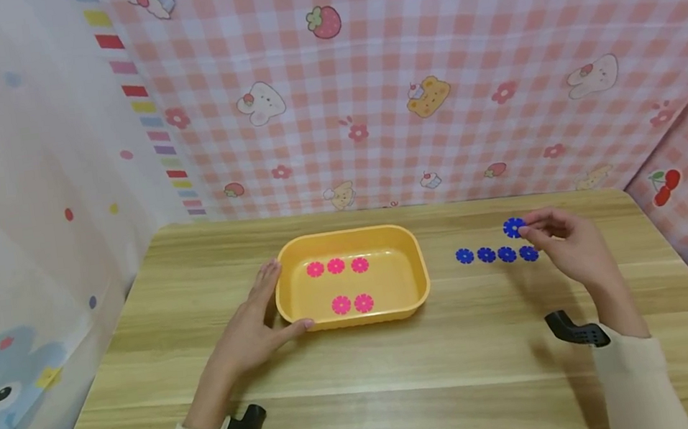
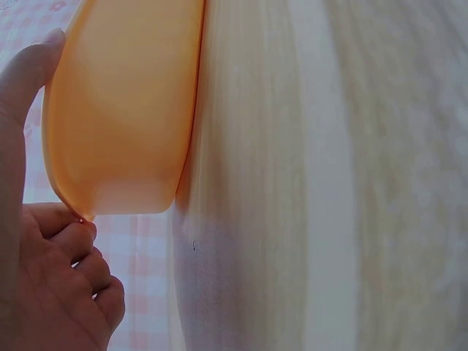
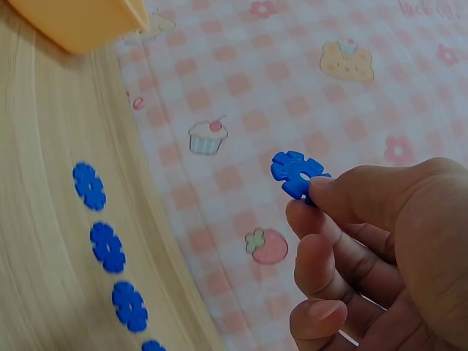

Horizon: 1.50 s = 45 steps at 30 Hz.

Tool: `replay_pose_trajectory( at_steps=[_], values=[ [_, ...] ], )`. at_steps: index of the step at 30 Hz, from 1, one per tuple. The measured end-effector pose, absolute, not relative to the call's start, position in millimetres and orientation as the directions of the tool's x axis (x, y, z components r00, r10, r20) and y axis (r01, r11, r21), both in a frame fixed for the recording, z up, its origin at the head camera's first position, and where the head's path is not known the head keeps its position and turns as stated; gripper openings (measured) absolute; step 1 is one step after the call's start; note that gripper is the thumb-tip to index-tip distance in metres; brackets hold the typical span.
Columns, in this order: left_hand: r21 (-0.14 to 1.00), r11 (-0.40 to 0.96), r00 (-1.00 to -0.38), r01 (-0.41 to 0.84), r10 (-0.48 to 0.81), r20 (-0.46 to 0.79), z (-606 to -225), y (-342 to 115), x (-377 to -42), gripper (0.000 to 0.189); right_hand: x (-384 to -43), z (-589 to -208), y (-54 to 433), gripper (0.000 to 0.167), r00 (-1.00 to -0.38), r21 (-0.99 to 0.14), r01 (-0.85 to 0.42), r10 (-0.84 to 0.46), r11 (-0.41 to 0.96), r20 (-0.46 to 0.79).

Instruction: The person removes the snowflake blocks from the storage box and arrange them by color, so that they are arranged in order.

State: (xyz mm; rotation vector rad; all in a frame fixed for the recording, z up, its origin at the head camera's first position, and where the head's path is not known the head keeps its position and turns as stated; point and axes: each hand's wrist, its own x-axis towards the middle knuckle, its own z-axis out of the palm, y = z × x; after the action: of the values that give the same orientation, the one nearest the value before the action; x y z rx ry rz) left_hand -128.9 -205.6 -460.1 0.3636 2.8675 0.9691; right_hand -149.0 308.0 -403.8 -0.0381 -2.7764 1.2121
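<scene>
My right hand [image 1: 572, 242] pinches a blue snowflake-shaped plastic disc [image 1: 514, 227] between thumb and index finger, raised over the right part of the table. Just below it in the head view, several matching blue discs [image 1: 486, 254] lie in a row; the right wrist view shows them at its left. My left hand [image 1: 249, 336] holds the left end of a yellow plastic tray [image 1: 420, 306], thumb on the near rim and fingers at the far left corner. Pink snowflake discs [image 1: 336, 266] lie inside the tray, three at the back and two nearer the front.
The wood-grain table [image 1: 368, 400] ends at a pink checked cloth [image 1: 367, 95] hanging behind it. More printed cloth [image 1: 19, 177] hangs on the left. Black wrist mounts [image 1: 246, 423] stick out from both sleeves.
</scene>
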Motion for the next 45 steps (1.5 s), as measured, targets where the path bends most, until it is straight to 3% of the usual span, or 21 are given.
replay_pose_trajectory(
  at_steps=[21, 30, 37, 45],
  values=[
    [0.616, 0.768, -0.969, 0.176, 0.244, -0.027, -459.1, -205.2, -129.6, 0.119, -155.3, -441.0, 362.2, 0.038, -0.992, -0.728, 0.07, 0.122, 0.682, 0.019],
    [0.621, 0.764, -0.969, 0.175, 0.247, -0.031, -459.3, -205.5, -129.4, 0.119, -158.6, -460.0, 380.4, 0.033, -0.988, -0.69, 0.131, 0.15, 0.712, -0.032],
    [0.618, 0.767, -0.969, 0.174, 0.245, -0.031, -460.3, -205.1, -129.7, 0.119, -162.5, -472.5, 384.8, 0.031, -0.986, -0.588, 0.131, 0.167, 0.798, 0.008],
    [0.622, 0.765, -0.969, 0.169, 0.245, -0.037, -459.3, -205.1, -129.5, 0.118, -163.3, -473.9, 381.7, 0.027, -0.982, -0.559, 0.137, 0.184, 0.818, 0.029]
  ],
)
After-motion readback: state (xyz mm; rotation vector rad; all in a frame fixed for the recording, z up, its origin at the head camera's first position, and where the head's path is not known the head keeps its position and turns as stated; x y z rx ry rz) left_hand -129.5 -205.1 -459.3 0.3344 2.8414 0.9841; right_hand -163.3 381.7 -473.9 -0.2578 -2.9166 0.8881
